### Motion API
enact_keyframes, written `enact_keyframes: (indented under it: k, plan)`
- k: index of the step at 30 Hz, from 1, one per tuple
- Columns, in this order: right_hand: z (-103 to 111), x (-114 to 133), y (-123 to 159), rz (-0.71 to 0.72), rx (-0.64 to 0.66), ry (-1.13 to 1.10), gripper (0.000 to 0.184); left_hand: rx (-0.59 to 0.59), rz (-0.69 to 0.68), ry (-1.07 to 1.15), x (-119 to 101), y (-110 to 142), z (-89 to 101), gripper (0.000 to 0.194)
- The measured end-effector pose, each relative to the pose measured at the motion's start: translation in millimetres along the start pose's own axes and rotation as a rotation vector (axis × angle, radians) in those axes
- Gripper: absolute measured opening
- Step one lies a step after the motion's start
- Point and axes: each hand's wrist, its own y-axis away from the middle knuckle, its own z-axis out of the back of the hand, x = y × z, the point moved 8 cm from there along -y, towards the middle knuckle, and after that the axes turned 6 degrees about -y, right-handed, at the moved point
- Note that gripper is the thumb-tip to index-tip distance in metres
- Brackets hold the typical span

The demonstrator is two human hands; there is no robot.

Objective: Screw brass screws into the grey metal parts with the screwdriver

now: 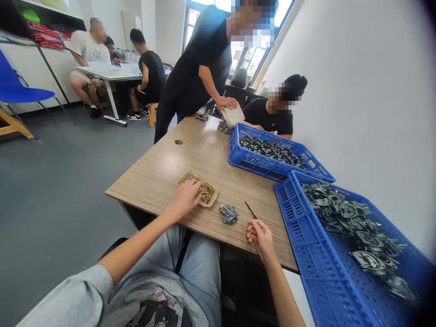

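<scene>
My left hand in tray, on small brass screws; cannot tell if fingers grip any. My right hand curled, holding thin dark screwdriver, tip pointing away from me. Gray metal carburetor on wooden surface, between my hands. Blue crates of metal parts right of right hand. Person standing past tray.

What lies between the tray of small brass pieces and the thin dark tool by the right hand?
One grey metal part, on the tabletop; the head view shows it.
</scene>
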Motion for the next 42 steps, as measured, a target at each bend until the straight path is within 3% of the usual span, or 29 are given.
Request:
enact_keyframes:
  k: [5,11,20,24,26,28,31,33,36,39,40,42]
  plan:
    - [2.0,1.0,0.5,0.031,0.001,-0.039,0.044,0.155,-0.045,-0.146,35.1,-41.1,-8.9,0.016]
    - [1.4,1.2,2.7,0.03,0.013,-0.06,0.04,0.203,-0.018,-0.175,39.6,-45.0,-22.0,0.012]
    - [0.0,2.9,4.6,0.05,0.019,-0.056,0.04,0.244,0.003,-0.188,45.2,-44.1,-26.8,0.009]
    - [-0.7,4.8,5.5,0.06,0.019,-0.052,0.038,0.197,0.037,0.01,49.5,-44.4,-20.3,0.005]
    - [-1.0,5.6,6.1,0.063,0.017,-0.051,0.037,0.159,0.072,0.194,46.3,-43.7,-8.8,0.003]
    - [-1.0,5.9,6.3,0.063,0.014,-0.049,0.036,0.2,0.099,0.446,33.9,-36.7,-0.7,0.004]
    - [-0.6,5.3,5.8,0.063,0.003,-0.041,0.037,0.483,0.065,0.84,-10.1,0.1,-8.5,0.008]
    - [-0.4,4.5,5.3,0.065,-0.006,-0.031,0.038,0.683,0.047,0.958,-40.9,46.9,-26.5,0.007]
    - [-0.2,3.4,5.5,0.077,-0.022,-0.009,0.038,0.991,0.111,1.005,-70.3,146.7,-77.9,0.008]
    - [1.5,2.5,6.3,0.093,-0.048,0.011,0.036,1.316,0.142,0.94,-82.5,258.7,-129.3,0.006]
    - [2.4,2.2,6.4,0.097,-0.058,0.015,0.036,1.34,0.12,0.869,-81.3,286.7,-139.9,0.008]
    - [4.1,1.6,6.2,0.1,-0.073,0.021,0.036,1.213,0.03,0.669,-73.9,317.5,-148.1,0.015]
